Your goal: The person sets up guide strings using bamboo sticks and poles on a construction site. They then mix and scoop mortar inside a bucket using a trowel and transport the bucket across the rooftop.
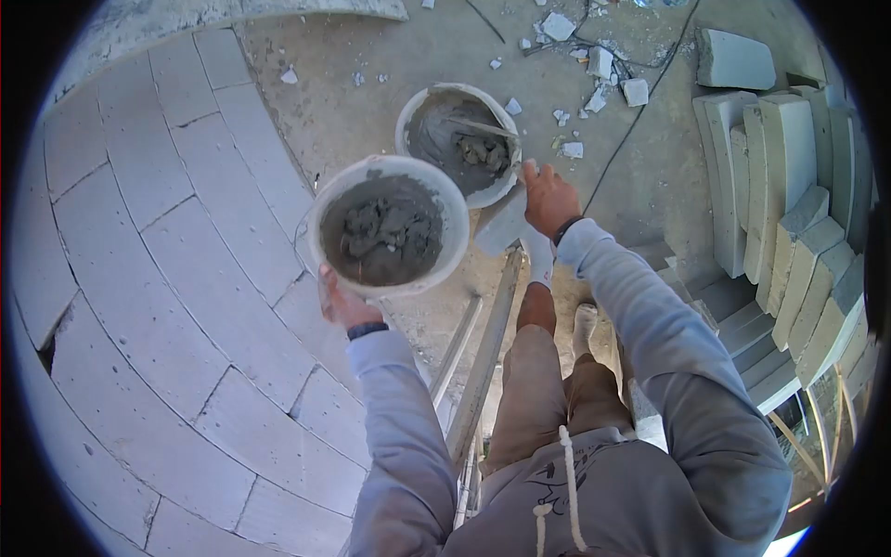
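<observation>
A whitish bucket (457, 223) with grey mortar (390, 232) inside is held up by my left hand (343, 303), which grips its near left side. My right hand (549, 198) is closed, with its thumb up, close to the rim of a second bucket (406, 130). A flat light-grey piece (501, 223) shows just below that hand; whether the fingers hold it I cannot make out. In the second bucket a stick-like tool (483, 125) lies across more wet mortar.
A wall of pale blocks (186, 269) fills the left side. Stacked block pieces (789, 176) stand at the right. Broken chunks (636, 91) and a dark cable (640, 116) lie on the concrete floor. Ladder-like rails (487, 357) rise beside my legs.
</observation>
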### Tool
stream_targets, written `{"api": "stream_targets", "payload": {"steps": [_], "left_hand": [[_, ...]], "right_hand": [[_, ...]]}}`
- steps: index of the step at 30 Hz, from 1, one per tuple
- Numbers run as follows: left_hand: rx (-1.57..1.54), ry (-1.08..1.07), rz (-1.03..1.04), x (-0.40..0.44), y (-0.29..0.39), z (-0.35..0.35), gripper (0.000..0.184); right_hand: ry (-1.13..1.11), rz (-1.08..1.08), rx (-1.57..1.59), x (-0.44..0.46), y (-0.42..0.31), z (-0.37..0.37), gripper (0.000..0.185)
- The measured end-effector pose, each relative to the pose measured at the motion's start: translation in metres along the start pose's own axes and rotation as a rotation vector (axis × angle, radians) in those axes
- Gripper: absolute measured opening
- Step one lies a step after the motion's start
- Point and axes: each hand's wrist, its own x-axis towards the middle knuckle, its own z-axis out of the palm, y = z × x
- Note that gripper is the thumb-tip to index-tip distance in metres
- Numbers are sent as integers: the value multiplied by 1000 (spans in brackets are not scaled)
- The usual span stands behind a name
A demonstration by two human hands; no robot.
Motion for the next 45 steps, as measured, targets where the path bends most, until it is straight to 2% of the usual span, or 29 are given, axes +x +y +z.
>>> {"api": "stream_targets", "payload": {"steps": [3, 4, 8, 11, 15, 18, 20, 23, 26, 29, 32, 36, 38, 39, 40, 41, 45], "left_hand": [[84, 23, -5, -5, -20, 38, 40], [77, 21, 8, -7, -22, 43, 38], [279, -17, 50, -8, -14, 43, 35], [573, -127, 160, -25, -4, 53, 33], [733, -104, 316, -13, -26, 41, 32], [890, -123, 413, -13, -21, 59, 31], [1049, -146, 501, -16, -6, 81, 30], [1127, -178, 698, 4, -15, 70, 31], [769, -265, 658, 4, -26, 80, 33], [469, -428, 354, 5, -21, 98, 34], [624, -457, 446, 3, -24, 98, 36], [581, -480, 393, -6, -21, 106, 40], [611, -498, 367, -5, -28, 107, 48], [511, -481, 265, -6, -31, 106, 48], [423, -461, 156, -7, -32, 102, 48], [338, -434, 48, -8, -34, 96, 47], [369, -404, 19, 1, -42, 75, 53]], "right_hand": [[-71, 36, 74, -11, 21, -11, 34], [-32, 22, 85, -20, 26, -17, 33], [-165, -117, 27, -33, 35, -41, 34], [-84, -490, -137, -3, 22, -24, 37], [129, -832, -310, 57, -46, -2, 36], [178, -820, -342, 81, -90, 12, 35], [144, -748, -401, 84, -104, 27, 33], [0, -609, -295, 94, -100, 38, 25], [-74, -560, -161, 102, -100, 44, 19], [-184, -490, -35, 104, -93, 50, 18], [-341, -403, 49, 99, -92, 47, 18], [-520, -286, 98, 81, -82, 58, 20], [-590, -341, 63, 72, -69, 68, 17], [-630, -362, 51, 69, -64, 74, 16], [-789, -354, 44, 69, -58, 82, 31], [-814, -361, 59, 65, -55, 91, 30], [-913, -431, 114, 52, -43, 119, 26]]}}
